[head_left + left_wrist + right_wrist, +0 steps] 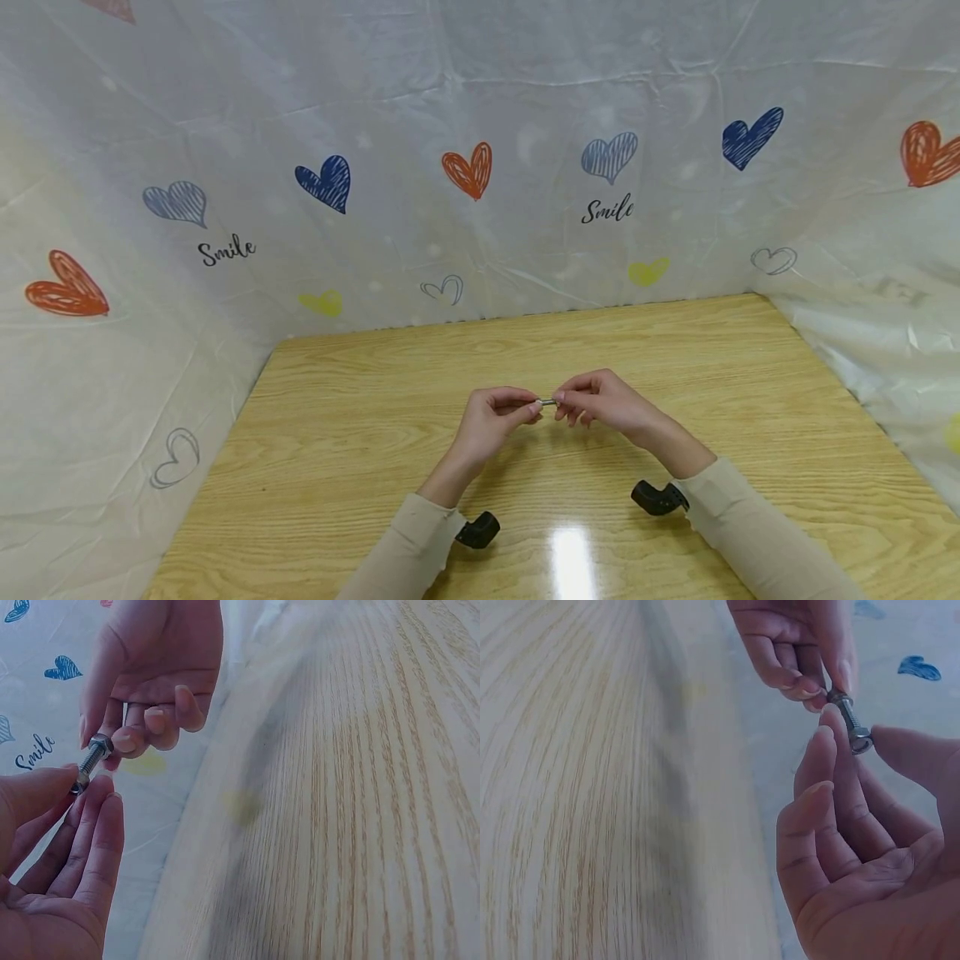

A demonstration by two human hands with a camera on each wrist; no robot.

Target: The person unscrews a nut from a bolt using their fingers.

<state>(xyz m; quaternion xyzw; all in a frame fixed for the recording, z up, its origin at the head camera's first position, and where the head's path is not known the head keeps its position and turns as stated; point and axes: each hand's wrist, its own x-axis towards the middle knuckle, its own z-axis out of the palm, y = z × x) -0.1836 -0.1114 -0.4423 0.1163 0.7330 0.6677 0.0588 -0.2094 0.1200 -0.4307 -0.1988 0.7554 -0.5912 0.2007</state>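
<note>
Above the wooden table, a small silver bolt (548, 402) spans the gap between both hands. My left hand (489, 423) pinches one end of it, the bolt's head, between thumb and fingers. At the other end, a hex nut (861, 740) sits on the bolt, and my right hand (611, 408) pinches it between thumb and fingertips. Bare thread shows between head and nut in the left wrist view, where the bolt (91, 760) lies at a slant. The fingertips partly cover the head.
The light wooden table (360, 467) stretches under both forearms. A white sheet printed with hearts (390, 250) hangs behind it and along both sides. Black wrist-camera mounts (478, 530) stick out from the sleeves, low over the table.
</note>
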